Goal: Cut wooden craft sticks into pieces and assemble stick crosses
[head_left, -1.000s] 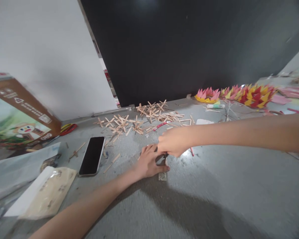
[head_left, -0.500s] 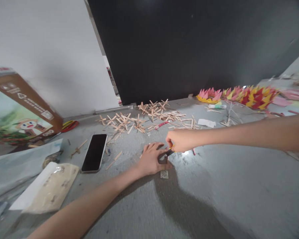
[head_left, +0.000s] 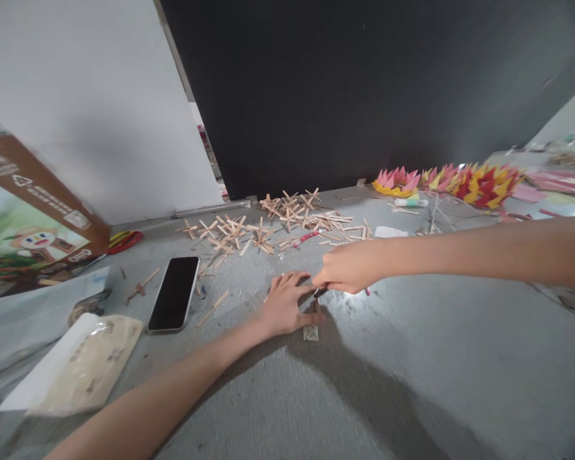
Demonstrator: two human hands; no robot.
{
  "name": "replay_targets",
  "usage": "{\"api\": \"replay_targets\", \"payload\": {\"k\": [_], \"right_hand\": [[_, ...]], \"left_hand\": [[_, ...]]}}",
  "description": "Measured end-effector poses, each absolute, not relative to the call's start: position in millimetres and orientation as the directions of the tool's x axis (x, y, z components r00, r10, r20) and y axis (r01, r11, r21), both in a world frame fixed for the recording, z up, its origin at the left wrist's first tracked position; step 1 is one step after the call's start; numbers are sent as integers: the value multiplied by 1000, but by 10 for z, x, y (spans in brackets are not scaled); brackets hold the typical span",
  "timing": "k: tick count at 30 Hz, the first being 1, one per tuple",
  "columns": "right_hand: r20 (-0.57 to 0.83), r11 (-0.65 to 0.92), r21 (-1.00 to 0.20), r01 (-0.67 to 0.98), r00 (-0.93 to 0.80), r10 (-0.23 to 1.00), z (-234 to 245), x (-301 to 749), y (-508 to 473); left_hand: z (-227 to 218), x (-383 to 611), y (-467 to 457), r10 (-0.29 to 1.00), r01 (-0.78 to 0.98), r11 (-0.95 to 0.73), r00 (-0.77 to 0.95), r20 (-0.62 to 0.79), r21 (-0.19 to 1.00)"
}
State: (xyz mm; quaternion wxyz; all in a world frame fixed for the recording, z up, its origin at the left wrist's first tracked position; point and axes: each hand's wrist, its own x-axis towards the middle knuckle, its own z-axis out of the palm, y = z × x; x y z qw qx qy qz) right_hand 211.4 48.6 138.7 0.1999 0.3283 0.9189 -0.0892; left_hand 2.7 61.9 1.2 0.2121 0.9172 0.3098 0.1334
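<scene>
My left hand lies flat on the grey table with its fingers spread. Its thumb reaches across a short wooden stick, pressing it to the surface. A small translucent square piece lies just below the thumb. My right hand is closed around a small dark tool, which looks like a utility knife, though most of it is hidden in the fist. The tool's tip points down at the upper end of the stick, close to the left fingers.
Wooden sticks, many joined in crosses, are heaped at the back. Left of my hands lie a phone, a plastic-wrapped packet and a printed box. Pink, yellow and red paper crowns and a glue stick sit at back right.
My right hand has shifted slightly left and turned, and the tool's yellow part is now hidden. My left hand holds its place on the stick. The view has moved slightly.
</scene>
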Motion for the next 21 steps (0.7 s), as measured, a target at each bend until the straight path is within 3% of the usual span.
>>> {"api": "replay_targets", "payload": {"k": [4, 7, 9, 13, 17, 21], "right_hand": [[-418, 432, -248, 867, -498, 759, 1292, 2189, 454], [-449, 240, -293, 926, -354, 820, 1239, 2191, 440], [-445, 211, -286, 935, -325, 834, 1226, 2174, 423], [-363, 454, -168, 875, -483, 797, 1262, 2119, 359], [-451, 779, 66, 623, -678, 580, 1359, 2075, 369], [-514, 880, 102, 464, -733, 446, 1420, 2066, 438]], "left_hand": [[-16, 32, 623, 625, 504, -719, 770, 128, 478], [-37, 37, 624, 638, 519, -711, 760, 124, 476], [-39, 37, 623, 643, 523, -705, 756, 122, 479], [-14, 31, 619, 627, 505, -714, 769, 123, 484], [2, 33, 618, 620, 504, -721, 776, 117, 475], [-8, 41, 616, 628, 508, -715, 769, 122, 480]]}}
